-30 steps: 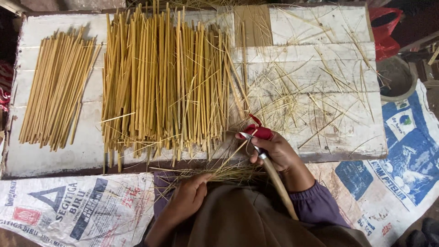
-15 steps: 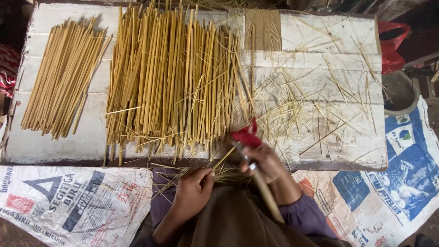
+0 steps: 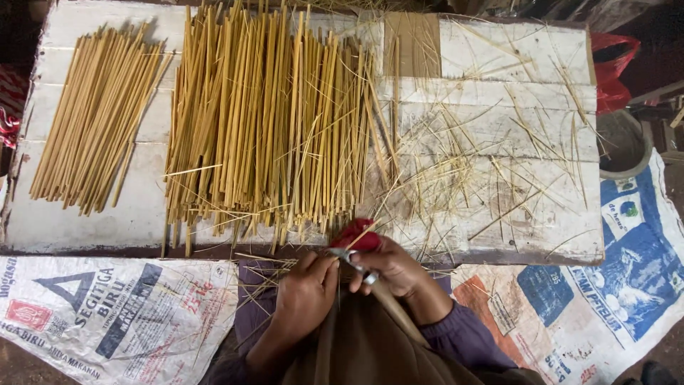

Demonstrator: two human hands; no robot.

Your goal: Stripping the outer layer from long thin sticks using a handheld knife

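My right hand (image 3: pixel 395 265) grips a knife with a red handle end (image 3: pixel 358 237) and a short metal blade near the front edge of the white board (image 3: pixel 499 64). My left hand (image 3: pixel 306 292) pinches a thin yellow bamboo strip (image 3: pixel 370 229) against the blade; the strip runs down over my lap. A wide heap of split yellow bamboo sticks (image 3: pixel 271 121) lies on the board just beyond my hands. A smaller, neater bundle of sticks (image 3: pixel 96 117) lies at the far left of the board.
Thin shavings and slivers (image 3: pixel 484 157) are scattered over the right half of the board. Printed woven sacks (image 3: pixel 107 314) cover the floor left and right (image 3: pixel 613 285) of my lap. A round grey pot (image 3: pixel 623 142) and a red bag (image 3: pixel 613 71) stand at the right.
Both hands have drawn closer to my lap. My left hand has come up to the blade and pinches the strip there; the knife has turned slightly left.
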